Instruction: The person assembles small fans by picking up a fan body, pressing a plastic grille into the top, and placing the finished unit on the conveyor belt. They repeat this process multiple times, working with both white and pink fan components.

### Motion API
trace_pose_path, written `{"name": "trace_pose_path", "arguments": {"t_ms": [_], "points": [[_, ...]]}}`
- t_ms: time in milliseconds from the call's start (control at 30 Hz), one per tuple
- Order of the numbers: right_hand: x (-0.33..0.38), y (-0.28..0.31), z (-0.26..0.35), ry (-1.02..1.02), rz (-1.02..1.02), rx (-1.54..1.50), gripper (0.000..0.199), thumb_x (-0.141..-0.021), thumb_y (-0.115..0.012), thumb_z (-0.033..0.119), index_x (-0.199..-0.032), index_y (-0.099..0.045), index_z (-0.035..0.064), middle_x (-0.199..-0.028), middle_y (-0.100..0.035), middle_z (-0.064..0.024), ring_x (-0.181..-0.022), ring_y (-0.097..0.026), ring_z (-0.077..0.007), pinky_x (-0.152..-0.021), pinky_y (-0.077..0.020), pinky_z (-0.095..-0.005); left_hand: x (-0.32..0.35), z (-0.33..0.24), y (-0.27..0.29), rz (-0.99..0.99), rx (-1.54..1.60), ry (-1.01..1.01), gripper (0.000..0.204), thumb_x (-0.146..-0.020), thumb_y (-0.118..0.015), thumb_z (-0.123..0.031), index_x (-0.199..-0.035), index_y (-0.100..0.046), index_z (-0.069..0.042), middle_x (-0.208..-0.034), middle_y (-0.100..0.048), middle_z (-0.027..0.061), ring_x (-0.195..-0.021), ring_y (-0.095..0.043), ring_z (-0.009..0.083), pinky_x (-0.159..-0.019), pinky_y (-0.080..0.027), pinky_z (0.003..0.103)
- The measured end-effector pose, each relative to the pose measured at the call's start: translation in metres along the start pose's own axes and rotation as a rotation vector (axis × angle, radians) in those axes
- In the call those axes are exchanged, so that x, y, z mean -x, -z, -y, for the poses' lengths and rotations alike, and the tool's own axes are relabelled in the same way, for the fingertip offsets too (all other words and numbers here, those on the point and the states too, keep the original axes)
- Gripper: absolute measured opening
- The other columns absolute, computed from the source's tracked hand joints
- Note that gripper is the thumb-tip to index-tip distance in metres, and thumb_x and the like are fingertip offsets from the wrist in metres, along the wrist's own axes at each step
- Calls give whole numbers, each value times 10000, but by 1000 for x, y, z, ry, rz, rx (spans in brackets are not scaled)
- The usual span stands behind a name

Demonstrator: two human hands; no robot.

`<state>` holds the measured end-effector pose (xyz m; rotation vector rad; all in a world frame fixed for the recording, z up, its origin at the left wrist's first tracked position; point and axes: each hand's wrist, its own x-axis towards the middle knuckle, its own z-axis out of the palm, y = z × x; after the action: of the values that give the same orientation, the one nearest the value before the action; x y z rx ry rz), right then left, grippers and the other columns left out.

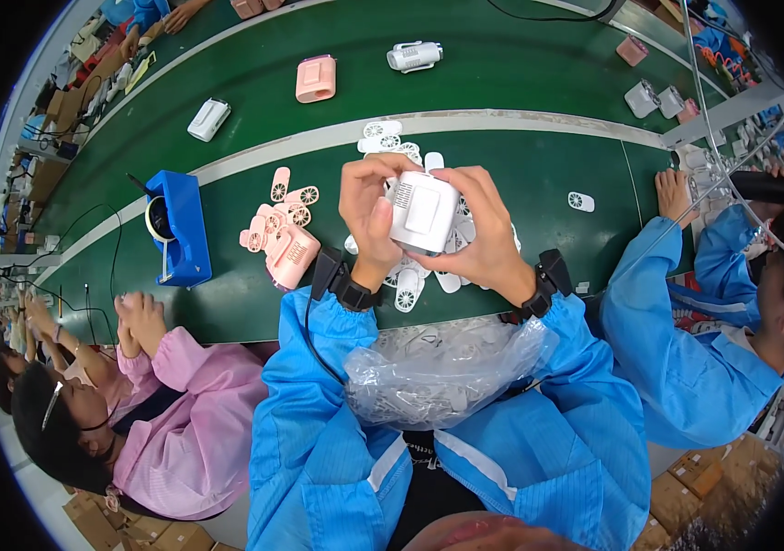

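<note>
A blue, white-trimmed jacket (585, 441) was worn over a black top (418, 500); boxy black wristbands (541, 298) were strapped left and right, a black cable (308, 335) draped down the left sleeve (305, 422).

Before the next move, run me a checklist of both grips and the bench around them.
1. Left grip on the white device: ok, holding its left side.
2. Right grip on the same device: ok, holding its right side.
3. Far face of that device: cannot tell, turned away from view.
4. Green bench clear below the grips: not ok, loose white vented pieces lie there.
5. Pink device out of both grips: ok, lying to the left.
6. Clear plastic bag contents: cannot tell, creased plastic obscures them.
</note>
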<state>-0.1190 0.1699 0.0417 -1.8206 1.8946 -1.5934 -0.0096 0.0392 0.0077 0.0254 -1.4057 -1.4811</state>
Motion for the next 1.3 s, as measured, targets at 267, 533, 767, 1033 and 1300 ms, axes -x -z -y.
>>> {"name": "trace_pose_path", "arguments": {"t_ms": [267, 533, 767, 1033, 1300], "points": [[4, -4, -3, -17, -33, 5, 918, -590, -1011, 175, -1392, -593, 20, -1274, -646, -165, -1145, -665, -320, -947, -566, -414, 1, -3, -4, -88, -62, -4, 435, -990, -561, -390, -1157, -487, 5, -1067, -685, 241, -967, -640, 252, -909, -493, 376], [7, -10, -4, -35, -45, -14, 946, -619, -1016, 190, -1437, -581, -1, -1413, -614, -204, -1232, -681, -313, -919, -618, -384, -2, 2, 3, -134, -135, -35, 422, -1000, -539, -378, -1161, -496, 10, -1040, -695, 213, -946, -630, 223, -835, -469, 324], [0, -12, 9, -82, -78, 13, 848, -665, -991, 164, -1407, -621, -9, -1308, -683, -188, -1202, -683, -353, -988, -580, -409, -5, -1, 6, -171, -126, 137, 298, -1029, -515, -283, -1114, -536, 2, -1058, -696, 185, -949, -623, 188, -790, -483, 306], [-37, 6, -25, 298, 64, 519, 604, -734, -950, 246, -1235, -721, 0, -1111, -756, -148, -1039, -698, -355, -887, -562, -436, -9, 7, 6, -161, -215, 368, 301, -1113, -473, -247, -1250, -578, -1, -1137, -679, 128, -1016, -638, 175, -848, -522, 320], [-116, 48, -175, -405, -205, 665, 602, -843, -874, 478, -1091, -729, -51, -867, -767, -190, -772, -746, -375, -729, -587, -458, -10, 16, 0, -159, -405, 206, 267, -1090, -577, -183, -1298, -601, -18, -1303, -617, 114, -1144, -639, 190, -881, -531, 334]]}}
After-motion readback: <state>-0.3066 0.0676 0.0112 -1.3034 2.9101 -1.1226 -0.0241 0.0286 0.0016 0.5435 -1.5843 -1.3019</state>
